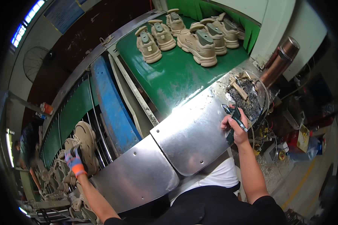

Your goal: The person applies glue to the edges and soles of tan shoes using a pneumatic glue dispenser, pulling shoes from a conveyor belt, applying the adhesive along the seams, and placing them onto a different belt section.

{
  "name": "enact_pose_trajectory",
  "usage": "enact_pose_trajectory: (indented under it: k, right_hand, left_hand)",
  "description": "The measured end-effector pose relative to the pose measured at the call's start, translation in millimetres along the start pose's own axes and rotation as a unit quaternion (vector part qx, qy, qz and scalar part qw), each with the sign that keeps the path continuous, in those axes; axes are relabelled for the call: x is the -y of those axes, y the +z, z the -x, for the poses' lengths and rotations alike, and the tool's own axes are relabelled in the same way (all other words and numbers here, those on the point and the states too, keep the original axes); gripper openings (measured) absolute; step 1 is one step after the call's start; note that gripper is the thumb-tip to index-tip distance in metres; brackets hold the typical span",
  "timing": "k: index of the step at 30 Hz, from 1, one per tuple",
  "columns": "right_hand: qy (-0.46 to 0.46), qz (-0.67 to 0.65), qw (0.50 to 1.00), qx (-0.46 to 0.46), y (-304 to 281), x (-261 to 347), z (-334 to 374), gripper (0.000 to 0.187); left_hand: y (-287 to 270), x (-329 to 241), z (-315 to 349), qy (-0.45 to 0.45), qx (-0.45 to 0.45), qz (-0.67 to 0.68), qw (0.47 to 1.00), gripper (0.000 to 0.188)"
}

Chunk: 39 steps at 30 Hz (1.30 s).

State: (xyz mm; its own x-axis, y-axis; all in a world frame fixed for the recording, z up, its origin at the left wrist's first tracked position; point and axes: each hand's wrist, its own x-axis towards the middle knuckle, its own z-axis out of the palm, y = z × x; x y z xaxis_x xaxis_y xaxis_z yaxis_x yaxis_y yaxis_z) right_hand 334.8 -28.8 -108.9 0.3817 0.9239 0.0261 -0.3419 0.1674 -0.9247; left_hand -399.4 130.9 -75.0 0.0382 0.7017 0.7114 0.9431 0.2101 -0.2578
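Note:
My left hand [75, 161], in a grey glove with orange and blue parts, reaches to the left and grips a beige sneaker [87, 144]. That sneaker is tilted up beside the roller rack, with its sole side partly toward me. In my bare right hand [236, 125] is a pair of pliers [234, 114] with dark green handles, held above the right end of the metal plate. Several more beige sneakers [58, 170] crowd the rack around my left hand. Farther off, a group of sneakers [199, 43] with green-grey inserts stands on the green belt [169, 82].
Bent metal plates [135, 174] lie between me and the belt. A blue metal beam [112, 105] crosses left of the belt. At right are a pile of dark scraps [248, 97], a copper-coloured flask [281, 60] and cluttered boxes [302, 140]. Another person stands at far left.

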Motion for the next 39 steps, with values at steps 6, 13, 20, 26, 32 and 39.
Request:
enact_pose_trajectory:
  k: [6,13,20,26,32,39]
  right_hand:
    - [-0.019,-0.023,1.0,-0.002,-10,-3,6,0.053]
    - [-0.041,0.015,0.999,0.015,-9,-7,10,0.052]
    - [-0.055,0.004,0.998,0.032,-11,-5,12,0.048]
    - [-0.056,0.001,0.998,0.04,-16,-7,9,0.048]
    - [-0.073,0.0,0.996,0.045,-14,-7,13,0.046]
    - [-0.082,-0.001,0.996,0.036,-21,-11,15,0.045]
  left_hand:
    - [-231,-180,39,0.319,0.222,0.236,0.891,0.022]
    - [-287,-240,58,0.375,0.265,0.355,0.815,0.045]
    - [-288,-341,42,0.483,0.182,0.345,0.784,0.06]
    - [-252,-464,23,0.467,0.185,0.204,0.84,0.07]
    - [-236,-474,4,0.411,0.251,0.175,0.859,0.047]
    - [-315,-382,3,0.494,0.161,0.383,0.764,0.061]
